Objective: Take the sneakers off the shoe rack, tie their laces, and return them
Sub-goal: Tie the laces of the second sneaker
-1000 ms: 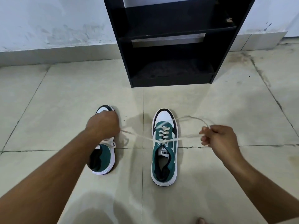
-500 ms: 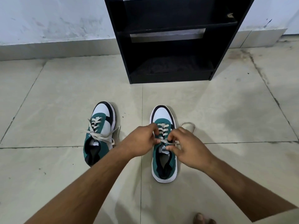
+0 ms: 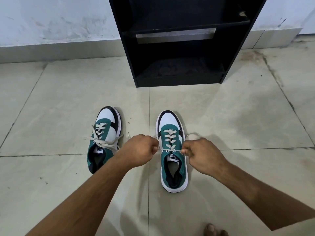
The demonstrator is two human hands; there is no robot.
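Observation:
Two green, white and black sneakers stand on the tiled floor, toes toward the rack. The left sneaker (image 3: 104,138) has its pale laces lying loosely spread across it. Over the right sneaker (image 3: 172,150), my left hand (image 3: 139,151) and my right hand (image 3: 202,155) each pinch one end of its lace (image 3: 167,150), stretched taut across the top eyelets. A loop of lace (image 3: 192,135) curls on the floor behind my right hand. The black shoe rack (image 3: 179,41) stands against the wall, its visible shelves holding no shoes.
A white wall with a low skirting (image 3: 59,48) runs behind the rack. Tile joints cross the floor (image 3: 238,116). My bare toes (image 3: 214,230) show at the bottom edge, right of centre.
A second ago my hands were far apart pulling the lace wide. They came together at the right sneaker's tongue, and now have drawn slightly apart, tightening the lace.

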